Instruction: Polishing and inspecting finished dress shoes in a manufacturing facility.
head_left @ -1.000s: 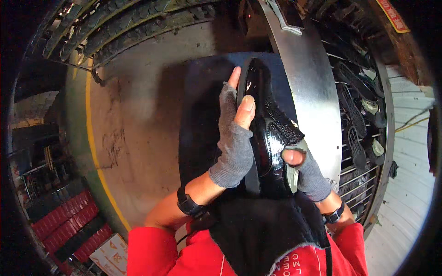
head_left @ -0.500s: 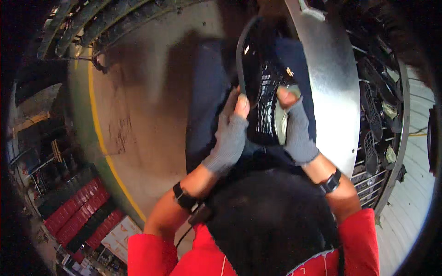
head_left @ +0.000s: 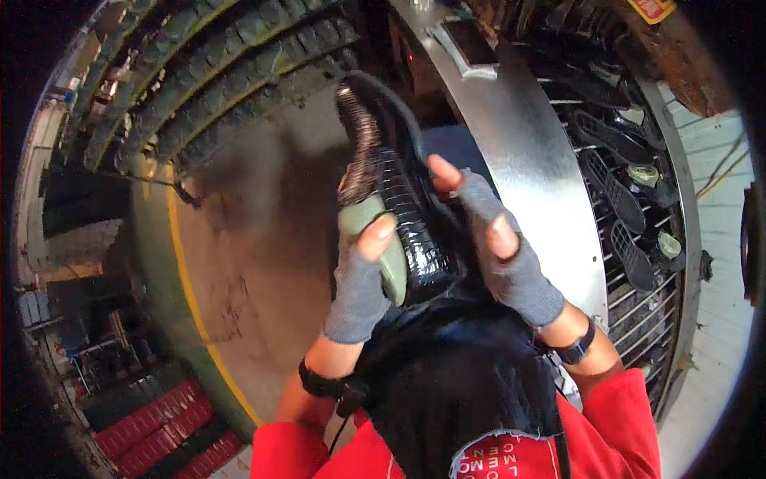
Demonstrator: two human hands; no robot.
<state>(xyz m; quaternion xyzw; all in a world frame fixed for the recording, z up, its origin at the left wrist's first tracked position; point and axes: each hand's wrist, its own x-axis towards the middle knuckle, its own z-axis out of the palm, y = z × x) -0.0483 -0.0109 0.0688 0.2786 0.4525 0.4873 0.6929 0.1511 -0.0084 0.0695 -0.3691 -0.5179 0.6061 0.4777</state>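
Note:
A glossy black shoe (head_left: 408,219) with a crocodile-like pattern is held up over my lap, toe pointing away from me. Its opening faces left, and a pale green shoe last (head_left: 373,219) fills it. My left hand (head_left: 363,275), in a grey fingerless glove, is closed around the heel end, thumb pressed on the last. The other fingers are hidden under the shoe. Gloved the same way, my right hand (head_left: 507,243) is beside the shoe's right edge, thumb raised and apart from the forefinger. The forefinger's tip is close to the sole edge; whether it touches I cannot tell.
A curved metal counter (head_left: 527,152) runs along my right, with a dark phone-like slab (head_left: 471,41) at its far end. Beyond it, a barred rack (head_left: 638,319) carries several black soles and shoes. Racks of dark pieces (head_left: 239,64) stand far left; red items (head_left: 155,423) lie near left.
The shoe has been turned over so the last faces left instead of right. My left thumb now presses the last; my right hand has loosened from it. The view has swung right.

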